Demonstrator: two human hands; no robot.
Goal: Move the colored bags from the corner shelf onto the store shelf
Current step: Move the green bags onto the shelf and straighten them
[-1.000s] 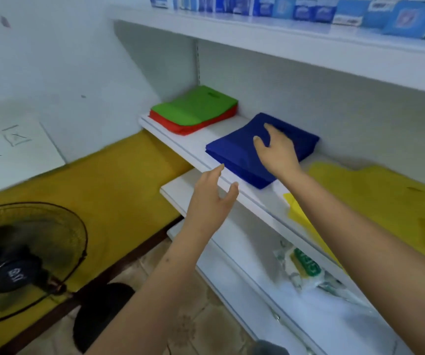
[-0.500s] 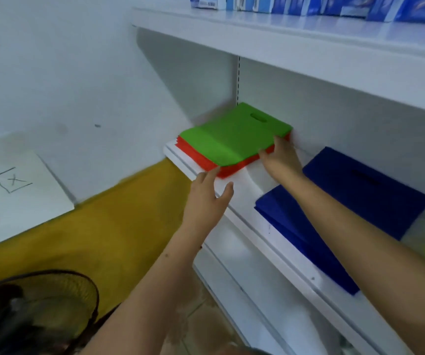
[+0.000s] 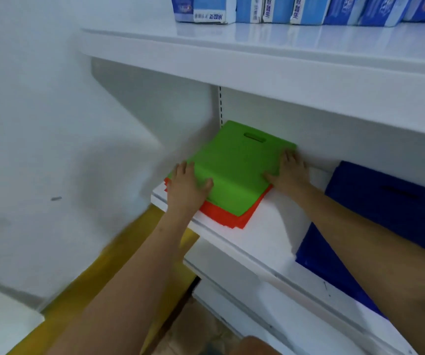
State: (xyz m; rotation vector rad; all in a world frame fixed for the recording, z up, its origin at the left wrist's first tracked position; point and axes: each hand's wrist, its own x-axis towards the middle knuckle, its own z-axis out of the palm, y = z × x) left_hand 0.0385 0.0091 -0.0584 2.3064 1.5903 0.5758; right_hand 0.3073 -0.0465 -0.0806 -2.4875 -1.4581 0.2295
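Note:
A stack of flat green bags lies on top of red bags at the left end of the white shelf. My left hand grips the stack's left edge, thumb on the green top. My right hand holds the stack's right edge against the back wall, thumb on the green top, fingers at the side. A pile of dark blue bags lies on the same shelf to the right, partly hidden by my right forearm.
An upper white shelf overhangs the bags and carries several blue and white boxes. A lower white shelf juts out beneath. A yellow surface runs along the white wall at the left.
My right hand left the blue bags and went to the green and red stack. My left hand rose from below the shelf edge onto the stack's left side. The view shifted closer.

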